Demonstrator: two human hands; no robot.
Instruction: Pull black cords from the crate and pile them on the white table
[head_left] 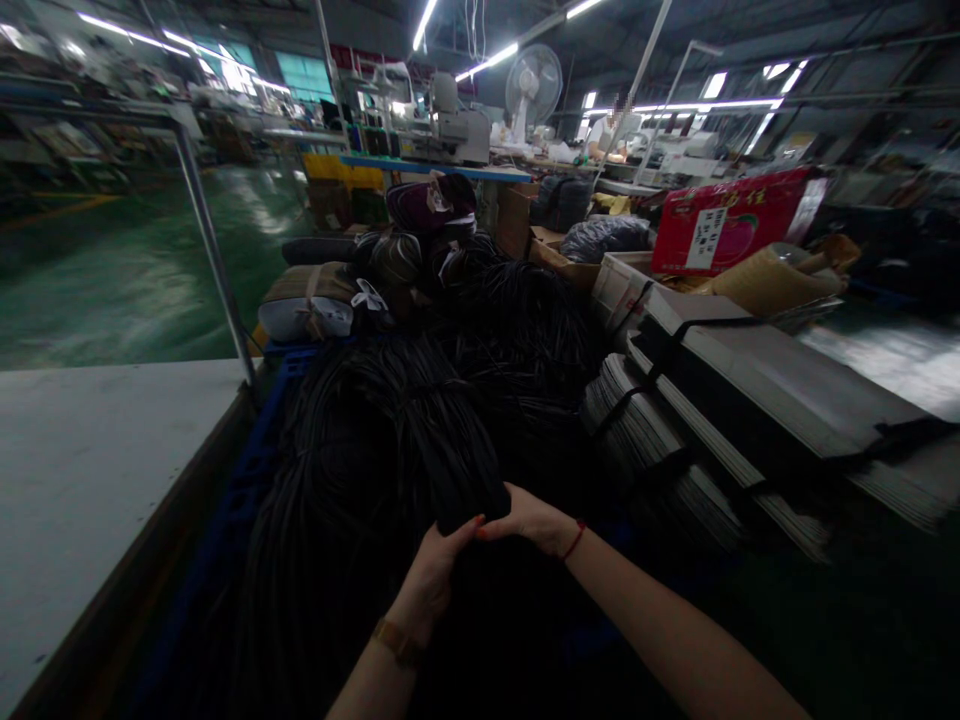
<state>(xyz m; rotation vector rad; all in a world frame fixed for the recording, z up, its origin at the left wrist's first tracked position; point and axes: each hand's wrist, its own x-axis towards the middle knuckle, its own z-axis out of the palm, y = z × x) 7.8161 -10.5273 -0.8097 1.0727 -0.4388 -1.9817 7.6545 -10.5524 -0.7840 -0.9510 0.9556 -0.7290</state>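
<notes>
Black strip bundle has its near end clasped in the fingers of the left hand and right hand, seemingly a gripping step; shifting it would call for keeping strands together, as it runs into the dark heap along a blue pallet

- Left hand: a wide, dull brownish-gold band round the wrist; thumbnail painted orange-red.
- Right hand: a thin red cord bracelet at the wrist; orange-red nail polish too.
- Both forearms bare.
</notes>
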